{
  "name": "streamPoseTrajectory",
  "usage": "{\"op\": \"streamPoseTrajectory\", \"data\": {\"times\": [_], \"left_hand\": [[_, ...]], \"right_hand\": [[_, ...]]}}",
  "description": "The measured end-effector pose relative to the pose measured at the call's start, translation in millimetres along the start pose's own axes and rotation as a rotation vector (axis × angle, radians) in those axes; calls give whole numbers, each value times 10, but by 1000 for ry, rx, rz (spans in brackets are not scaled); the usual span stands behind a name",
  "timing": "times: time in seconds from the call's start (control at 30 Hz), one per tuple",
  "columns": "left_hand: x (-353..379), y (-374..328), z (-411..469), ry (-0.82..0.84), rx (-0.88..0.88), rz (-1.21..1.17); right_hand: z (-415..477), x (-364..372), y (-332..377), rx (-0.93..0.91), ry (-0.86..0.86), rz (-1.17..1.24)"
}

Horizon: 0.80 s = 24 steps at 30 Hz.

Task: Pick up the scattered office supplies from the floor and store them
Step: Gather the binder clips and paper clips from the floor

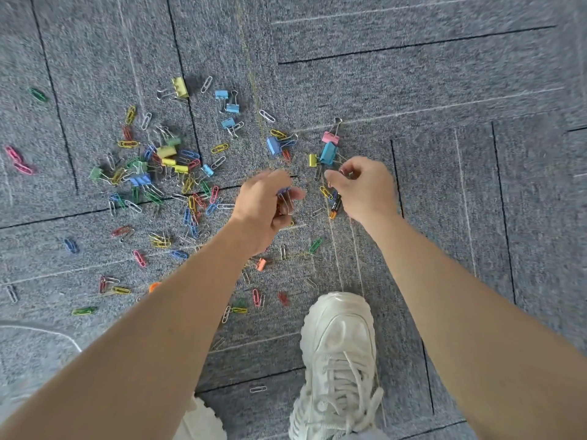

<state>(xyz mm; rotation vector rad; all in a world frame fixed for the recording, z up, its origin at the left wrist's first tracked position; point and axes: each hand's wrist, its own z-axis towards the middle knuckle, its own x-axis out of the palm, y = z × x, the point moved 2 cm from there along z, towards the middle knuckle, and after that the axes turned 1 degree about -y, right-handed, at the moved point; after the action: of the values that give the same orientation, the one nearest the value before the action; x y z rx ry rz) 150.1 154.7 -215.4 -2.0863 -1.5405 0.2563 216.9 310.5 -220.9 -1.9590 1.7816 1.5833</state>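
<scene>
Hand on left point(266, 214) grips blue wire-looped binder clip point(284, 191); right hand point(365, 188) curled, contents unclear.

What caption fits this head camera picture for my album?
Left hand grips a binder clip while the right hand hovers over paper clips scattered on carpet.

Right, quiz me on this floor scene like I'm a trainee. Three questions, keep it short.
1. True or false: the left hand holds clips.
2. What lies on the carpet right beside the right hand? A) battery B) pen C) eraser
3. Fill in: the binder clip just past the blue clip, beyond the right hand, is ____.
Key: 1 true; 2 A; 3 pink.
</scene>
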Motion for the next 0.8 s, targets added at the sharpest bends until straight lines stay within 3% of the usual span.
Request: {"op": "streamPoseTrajectory", "data": {"times": [0.23,0.33,0.4,0.6,0.7,0.8], "left_hand": [[-76,90,-15,81,-73,-19],[-86,115,-12,168,-113,-89],[-77,111,-19,228,-119,-137],[-58,16,29,324,-105,-126],[-25,-56,59,272,-110,43],[29,-162,117,113,1,357]], "right_hand": [[-187,-143,-119,462,208,1256],[-265,-201,-218,391,354,1681],[-285,-216,-263,365,421,1836],[-191,-302,-245,294,472,1788],[-143,-373,-232,282,447,1661],[-124,-415,-217,356,393,1366]]}}
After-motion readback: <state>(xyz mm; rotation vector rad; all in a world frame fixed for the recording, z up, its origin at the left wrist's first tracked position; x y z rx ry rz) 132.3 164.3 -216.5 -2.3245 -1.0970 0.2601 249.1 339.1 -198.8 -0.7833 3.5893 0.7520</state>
